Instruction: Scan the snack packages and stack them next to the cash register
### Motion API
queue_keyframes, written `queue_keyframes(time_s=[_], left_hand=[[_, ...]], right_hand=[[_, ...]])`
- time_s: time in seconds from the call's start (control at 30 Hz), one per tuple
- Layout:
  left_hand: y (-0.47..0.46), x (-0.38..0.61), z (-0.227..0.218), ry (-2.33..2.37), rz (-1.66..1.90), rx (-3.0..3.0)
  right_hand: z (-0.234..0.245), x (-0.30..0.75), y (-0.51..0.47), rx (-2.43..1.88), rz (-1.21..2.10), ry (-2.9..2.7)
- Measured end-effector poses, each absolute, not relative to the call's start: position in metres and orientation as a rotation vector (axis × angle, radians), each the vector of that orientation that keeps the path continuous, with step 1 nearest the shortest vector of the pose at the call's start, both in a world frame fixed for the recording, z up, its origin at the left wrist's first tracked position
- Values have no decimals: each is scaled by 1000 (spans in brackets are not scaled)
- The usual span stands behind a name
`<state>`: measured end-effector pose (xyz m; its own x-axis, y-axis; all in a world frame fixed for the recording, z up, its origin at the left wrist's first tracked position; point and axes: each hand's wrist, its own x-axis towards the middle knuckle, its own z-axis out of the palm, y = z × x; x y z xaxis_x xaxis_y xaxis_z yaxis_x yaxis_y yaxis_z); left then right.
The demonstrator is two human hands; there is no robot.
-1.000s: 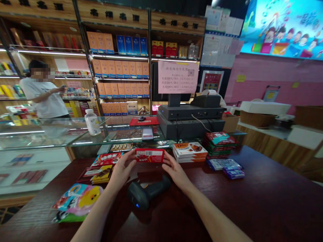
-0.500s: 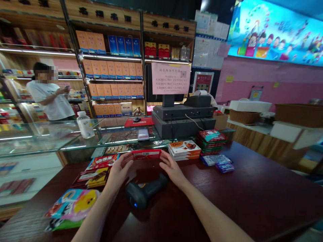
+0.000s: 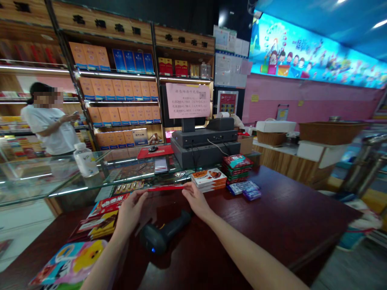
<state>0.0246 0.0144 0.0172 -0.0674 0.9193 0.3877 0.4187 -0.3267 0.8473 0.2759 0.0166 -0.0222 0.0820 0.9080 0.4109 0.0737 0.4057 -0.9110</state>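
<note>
Precariously pinched at the ends

Thumb and fingers nearly closed, the left hand [image 3: 133, 206] and the right hand [image 3: 197, 202] each grip an end of a flat red packet [image 3: 165, 188], which spans the gap between them, edge-on to view. Only its ends seem held, so a loosened or uneven pinch could let one side dip or slip free. Below and between the hands, a scanner [image 3: 163, 235] lies on the tabletop [image 3: 287, 225]; a dropped packet might strike it. Just beyond the right hand are the orange-and-white boxes [image 3: 208, 179], near enough that a careless swing might knock them. Yellow packets [image 3: 105, 226] lie outward of the left hand, where the left forearm [image 3: 110, 253] could drag them. How firmly either hand presses, I cannot tell.
</note>
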Motion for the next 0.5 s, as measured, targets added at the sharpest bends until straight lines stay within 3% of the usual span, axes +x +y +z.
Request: queue_keyframes(time_s=[0.5], left_hand=[[20, 115, 45, 1310, 1310, 1989]], right_hand=[[-16, 364, 9, -1097, 456, -1255]])
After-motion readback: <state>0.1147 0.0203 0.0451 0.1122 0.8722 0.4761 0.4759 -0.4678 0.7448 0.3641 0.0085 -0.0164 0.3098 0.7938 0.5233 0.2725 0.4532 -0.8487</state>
